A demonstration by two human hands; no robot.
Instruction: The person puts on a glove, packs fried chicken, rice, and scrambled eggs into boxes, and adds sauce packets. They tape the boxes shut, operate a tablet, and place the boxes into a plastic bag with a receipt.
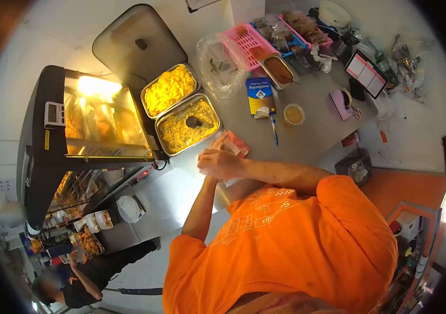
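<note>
My left hand [206, 163] and my right hand [225, 164] are together over the steel counter, and my right hand covers part of the left. Their fingers overlap, and anything between them is hidden. Just beyond them is a red and white packet [237, 144], partly covered by my right hand and forearm. Close to the hands stands a lidded metal tray of yellow crumbly food [181, 131]. Behind it sits a tray of bright yellow pieces [168, 91]. Something whitish shows below my right wrist.
A lit food warmer [102, 120] stands left. Further back are a plastic bag [222, 65], pink basket [244, 44], blue glove box [260, 94], sauce tray [278, 69], small tub [293, 114] and pen [274, 131]. Another person [84, 275] stands at lower left by fried food [89, 243].
</note>
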